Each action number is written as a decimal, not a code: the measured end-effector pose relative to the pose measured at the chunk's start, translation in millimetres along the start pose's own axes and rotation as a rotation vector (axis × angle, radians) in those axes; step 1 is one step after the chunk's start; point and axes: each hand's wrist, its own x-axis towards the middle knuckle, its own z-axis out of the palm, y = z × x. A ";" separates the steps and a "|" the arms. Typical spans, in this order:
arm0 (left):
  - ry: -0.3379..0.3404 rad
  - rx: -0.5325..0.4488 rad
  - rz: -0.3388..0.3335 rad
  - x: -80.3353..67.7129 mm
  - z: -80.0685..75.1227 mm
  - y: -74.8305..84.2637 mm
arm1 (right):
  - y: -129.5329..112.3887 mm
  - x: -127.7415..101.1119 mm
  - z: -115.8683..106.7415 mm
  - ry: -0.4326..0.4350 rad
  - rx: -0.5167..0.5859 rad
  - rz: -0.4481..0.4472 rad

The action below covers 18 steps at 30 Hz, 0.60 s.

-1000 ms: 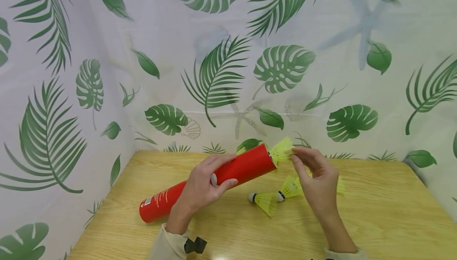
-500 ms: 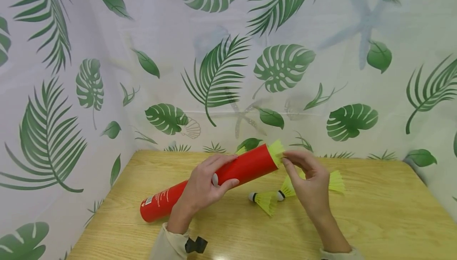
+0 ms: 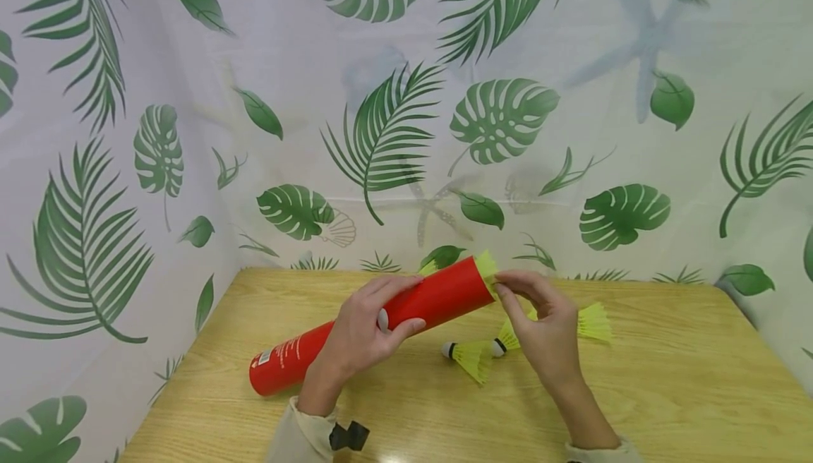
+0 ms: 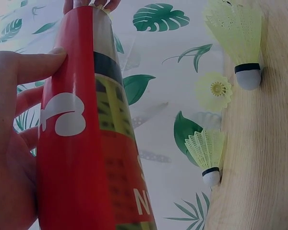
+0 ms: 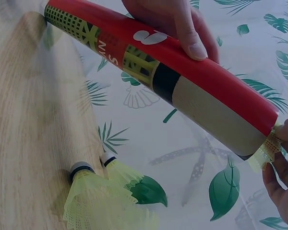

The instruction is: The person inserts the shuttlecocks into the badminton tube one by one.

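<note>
A red shuttlecock tube (image 3: 438, 297) slants up to the right, its lower left end low over or on the table. My left hand (image 3: 356, 329) grips it around the middle, the thumb along the near side. At the upper mouth, my right hand (image 3: 549, 336) pinches the skirt rim of a yellow shuttlecock (image 3: 486, 265). Most of that shuttlecock is inside the tube; only the skirt's end sticks out, as the right wrist view also shows. Through the tube's clear strip (image 5: 141, 62), yellow skirts show in its lower part.
Yellow shuttlecocks with white bases lie on the wooden table (image 3: 673, 378): one (image 3: 473, 362) below the tube mouth, another (image 3: 508, 339) partly behind my right hand, a third (image 3: 595, 322) to its right. Another skirt (image 3: 428, 267) peeks out behind the tube. A leaf-print cloth (image 3: 406, 131) hangs behind.
My right hand has moved left and slid the shuttlecock farther into the tube, so less of its skirt sticks out. My left hand and the tube have hardly moved.
</note>
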 end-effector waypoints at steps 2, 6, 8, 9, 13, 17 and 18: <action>0.001 -0.003 0.001 0.0 0.3 -0.5 | -0.1 -0.4 0.5 -0.009 0.005 0.012; 0.002 -0.010 0.004 0.6 0.5 -0.8 | 0.4 -1.1 1.6 -0.028 0.011 0.034; 0.005 -0.008 0.009 0.9 0.6 -0.8 | 0.8 -1.4 2.1 -0.037 0.012 0.037; 0.006 -0.008 0.012 1.0 0.6 -0.8 | 0.9 -1.5 2.2 -0.039 0.017 0.038; 0.004 -0.009 0.013 0.9 0.3 -0.5 | 1.0 -1.6 2.5 -0.051 0.042 0.041; -0.005 -0.017 0.001 0.9 0.0 -0.5 | 0.9 -1.9 2.2 -0.065 0.056 0.052; -0.007 -0.018 -0.001 0.9 -0.1 -0.5 | 0.6 -1.8 2.2 -0.069 0.056 0.055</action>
